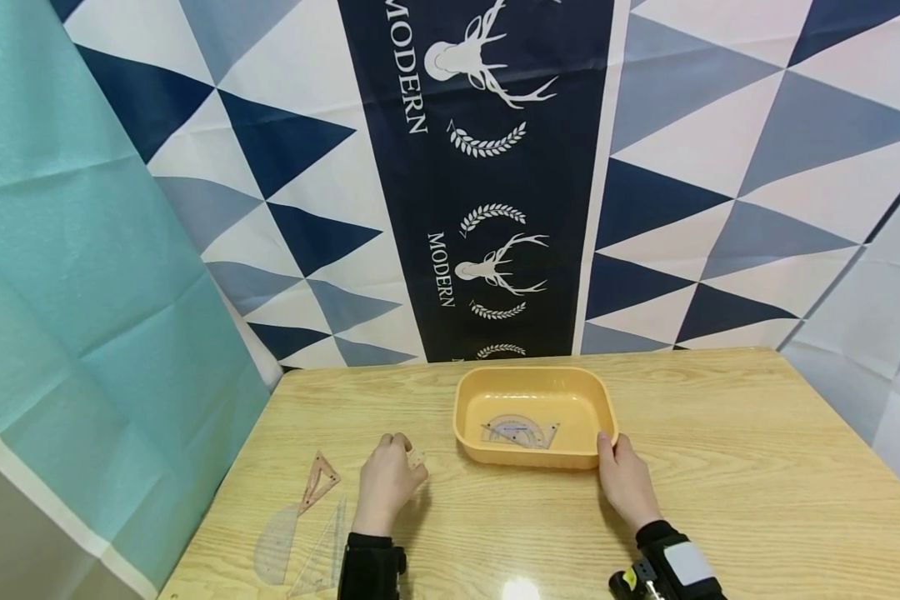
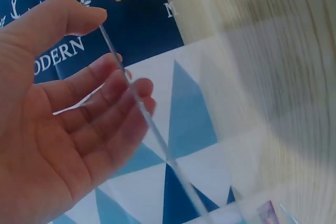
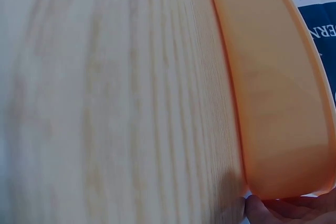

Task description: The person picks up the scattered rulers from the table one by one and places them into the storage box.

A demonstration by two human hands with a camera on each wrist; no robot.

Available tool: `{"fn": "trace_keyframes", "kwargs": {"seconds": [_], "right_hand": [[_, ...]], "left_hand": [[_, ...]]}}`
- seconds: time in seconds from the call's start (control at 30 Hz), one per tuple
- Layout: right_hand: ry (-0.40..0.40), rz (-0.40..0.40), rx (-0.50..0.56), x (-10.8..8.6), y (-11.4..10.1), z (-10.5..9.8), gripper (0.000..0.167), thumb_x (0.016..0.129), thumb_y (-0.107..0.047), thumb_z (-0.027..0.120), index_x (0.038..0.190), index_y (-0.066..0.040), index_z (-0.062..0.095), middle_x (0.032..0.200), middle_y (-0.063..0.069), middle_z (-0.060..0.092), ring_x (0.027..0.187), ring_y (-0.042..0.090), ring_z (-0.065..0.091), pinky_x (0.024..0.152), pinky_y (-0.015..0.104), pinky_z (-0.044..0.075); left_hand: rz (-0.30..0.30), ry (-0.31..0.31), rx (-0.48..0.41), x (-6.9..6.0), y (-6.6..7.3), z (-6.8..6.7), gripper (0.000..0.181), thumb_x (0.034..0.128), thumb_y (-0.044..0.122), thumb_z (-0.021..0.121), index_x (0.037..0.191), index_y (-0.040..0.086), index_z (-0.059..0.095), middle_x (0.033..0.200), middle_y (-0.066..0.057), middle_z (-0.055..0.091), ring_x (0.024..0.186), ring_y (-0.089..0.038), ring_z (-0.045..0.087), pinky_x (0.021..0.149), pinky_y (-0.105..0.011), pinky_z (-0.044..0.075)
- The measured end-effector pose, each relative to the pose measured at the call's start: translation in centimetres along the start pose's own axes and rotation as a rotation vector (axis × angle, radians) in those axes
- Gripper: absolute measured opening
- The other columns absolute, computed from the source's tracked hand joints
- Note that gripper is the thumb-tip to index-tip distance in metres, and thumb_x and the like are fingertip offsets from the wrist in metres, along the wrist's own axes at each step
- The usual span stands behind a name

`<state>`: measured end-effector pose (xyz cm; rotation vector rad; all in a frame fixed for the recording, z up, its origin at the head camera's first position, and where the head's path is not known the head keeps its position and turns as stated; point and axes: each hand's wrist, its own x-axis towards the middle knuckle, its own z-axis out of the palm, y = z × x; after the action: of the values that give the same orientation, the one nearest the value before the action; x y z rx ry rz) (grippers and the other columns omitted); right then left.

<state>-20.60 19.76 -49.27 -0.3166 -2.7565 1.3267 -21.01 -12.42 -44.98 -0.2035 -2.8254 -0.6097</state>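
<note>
My left hand (image 1: 388, 483) is above the table, left of a yellow plastic tray (image 1: 487, 455). Between thumb and fingers it pinches a clear plastic ruler (image 2: 157, 135), seen nearly edge-on in the left wrist view. A small end of it shows beside the fingers in the head view. With thumb at the rim, my right hand (image 1: 630, 483) grips the tray's near right corner. Inside the tray lie a clear protractor (image 1: 521, 429) and a small set square (image 1: 552, 433), partly overlapping other clear pieces.
Left of my left hand lie an orange-tinted set square (image 1: 318, 483), a clear protractor (image 1: 273, 546) and a larger clear set square (image 1: 321, 554). The wooden table (image 1: 757, 483) reaches back to a patterned cloth (image 1: 510, 183). A teal curtain (image 1: 105, 317) hangs along the left side.
</note>
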Motion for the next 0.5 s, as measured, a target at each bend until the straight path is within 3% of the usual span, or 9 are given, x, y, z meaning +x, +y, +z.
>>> {"fn": "trace_keyframes", "kwargs": {"seconds": [0.13,0.5], "right_hand": [[-0.003,0.006,0.003,0.0,0.0,0.0,0.064,0.097,-0.043,0.011,0.126,0.011,0.032,0.124,0.037,0.042,0.115,0.049,0.042,0.089,0.056,0.039],[0.001,0.005,0.002,-0.1,0.2,0.2,0.064,0.097,-0.043,0.011,0.125,0.011,0.033,0.122,0.036,0.044,0.114,0.048,0.044,0.087,0.055,0.04]], "left_hand": [[0.059,0.04,0.013,0.2,0.5,0.3,0.028,0.0714,0.016,0.07,0.093,-0.001,0.062,0.087,-0.011,0.057,0.059,-0.016,0.052,0.05,-0.026,0.045],[0.169,0.15,0.102,1.1,2.3,1.0,0.027,0.072,0.017,0.07,0.094,0.002,0.065,0.086,-0.009,0.062,0.077,-0.022,0.06,0.065,-0.032,0.05]]}}
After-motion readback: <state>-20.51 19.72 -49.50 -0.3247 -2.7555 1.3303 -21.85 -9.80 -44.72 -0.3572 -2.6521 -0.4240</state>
